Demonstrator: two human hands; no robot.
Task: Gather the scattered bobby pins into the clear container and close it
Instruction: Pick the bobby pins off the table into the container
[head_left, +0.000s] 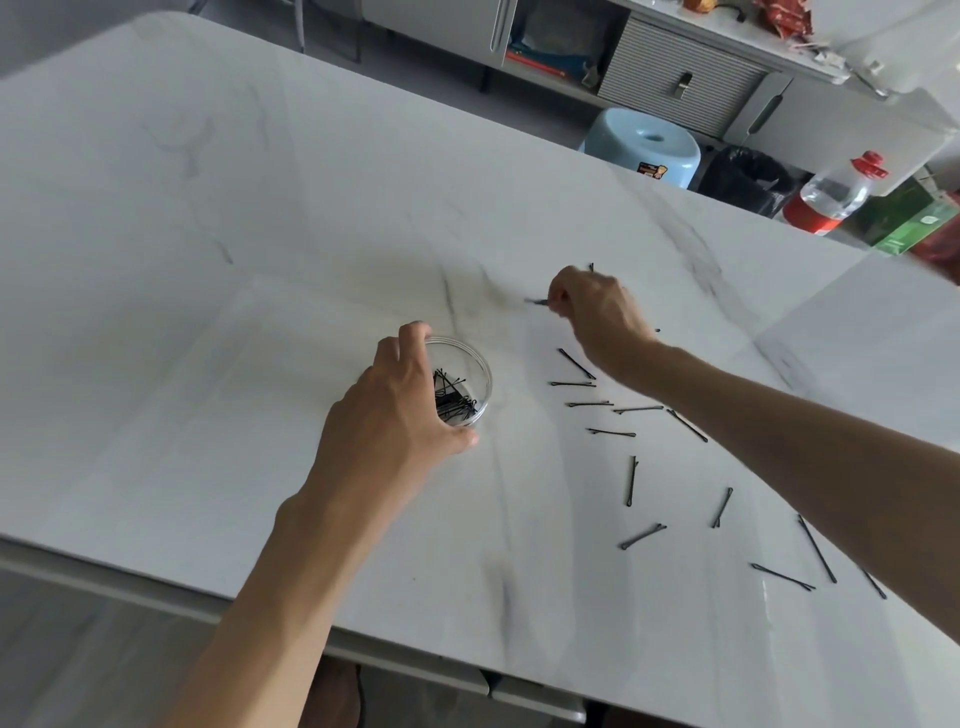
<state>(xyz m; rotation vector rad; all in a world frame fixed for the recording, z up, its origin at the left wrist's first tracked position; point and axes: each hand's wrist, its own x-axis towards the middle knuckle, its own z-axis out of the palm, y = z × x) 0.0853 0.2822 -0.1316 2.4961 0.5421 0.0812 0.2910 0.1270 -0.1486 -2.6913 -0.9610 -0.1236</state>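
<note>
A small round clear container (475, 366) stands on the white marble table (260, 312) with several black bobby pins inside. My left hand (395, 400) grips the container's left side, thumb at its near rim. My right hand (592, 306) hovers beyond and to the right of it, fingers pinched on a bobby pin (535, 301) that sticks out to the left. Several more loose bobby pins (631, 480) lie scattered on the table to the right, under and around my right forearm. No lid is visible.
The table's near edge (363, 649) runs diagonally below my arms. Beyond the far edge stand a light blue stool (644, 145), a black bin bag (748, 179), a clear bottle with a red cap (836, 195) and grey cabinets.
</note>
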